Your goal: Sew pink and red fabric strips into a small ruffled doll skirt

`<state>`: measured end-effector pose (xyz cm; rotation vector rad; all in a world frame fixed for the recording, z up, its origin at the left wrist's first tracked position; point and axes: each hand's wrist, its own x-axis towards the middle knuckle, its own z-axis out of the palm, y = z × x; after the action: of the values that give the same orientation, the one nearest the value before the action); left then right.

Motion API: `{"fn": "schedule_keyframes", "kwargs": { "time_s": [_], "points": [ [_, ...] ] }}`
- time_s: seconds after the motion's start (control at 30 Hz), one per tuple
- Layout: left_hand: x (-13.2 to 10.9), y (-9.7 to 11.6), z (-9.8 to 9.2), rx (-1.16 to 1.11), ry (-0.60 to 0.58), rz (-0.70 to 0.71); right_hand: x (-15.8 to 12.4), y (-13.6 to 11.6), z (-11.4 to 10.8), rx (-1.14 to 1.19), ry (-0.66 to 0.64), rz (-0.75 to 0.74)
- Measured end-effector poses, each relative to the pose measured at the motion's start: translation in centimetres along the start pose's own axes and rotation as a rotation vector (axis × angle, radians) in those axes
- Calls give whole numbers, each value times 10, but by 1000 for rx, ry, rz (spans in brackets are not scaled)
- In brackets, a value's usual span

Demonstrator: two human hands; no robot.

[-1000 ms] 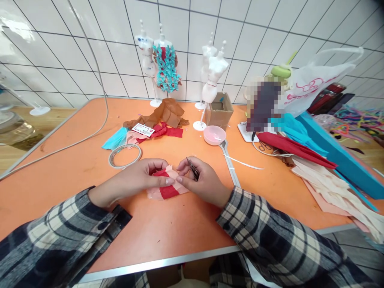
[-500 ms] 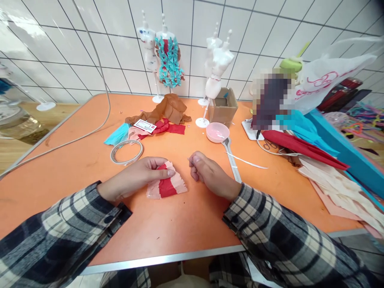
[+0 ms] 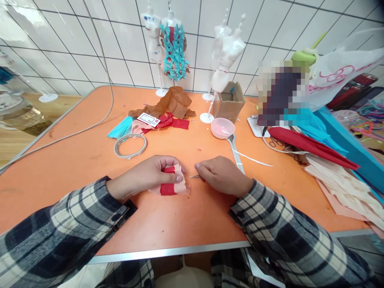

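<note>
A small pleated piece of pink and red fabric (image 3: 171, 187) lies on the orange table (image 3: 186, 224). My left hand (image 3: 150, 174) is closed over its upper part, thumb and fingers pinching it. My right hand (image 3: 223, 175) rests on the table just to the right, fingers curled round thin metal tweezers (image 3: 195, 176) whose tip points left toward the fabric.
A tape ring (image 3: 130, 145), fabric scraps (image 3: 168, 112), a pink bowl (image 3: 222, 128), a cardboard box (image 3: 229, 102) and small white mannequins (image 3: 228, 56) stand behind. Stacked fabric (image 3: 336, 176) and a blue board (image 3: 351, 148) fill the right side. A cable (image 3: 90, 128) crosses the left.
My right hand drew away from the fabric, then came down onto the table with the tweezers pointing left. My left hand bunched the fabric tighter. The view shifted downward.
</note>
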<state>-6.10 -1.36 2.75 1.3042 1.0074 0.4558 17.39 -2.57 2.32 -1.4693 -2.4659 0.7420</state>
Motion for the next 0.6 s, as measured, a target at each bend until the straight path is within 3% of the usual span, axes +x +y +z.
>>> {"fn": "schedule_keyframes", "kwargs": {
  "time_s": [0.23,0.4,0.6],
  "points": [
    [1,-2,2,171,158,79,0,-4,9,51,51,-19],
    [-1,-1,0,181,62,49,0,-7,7,8,22,-10],
    [0,-1,-1,156,44,45,2,-9,6,-27,-20,51]
  ]
}}
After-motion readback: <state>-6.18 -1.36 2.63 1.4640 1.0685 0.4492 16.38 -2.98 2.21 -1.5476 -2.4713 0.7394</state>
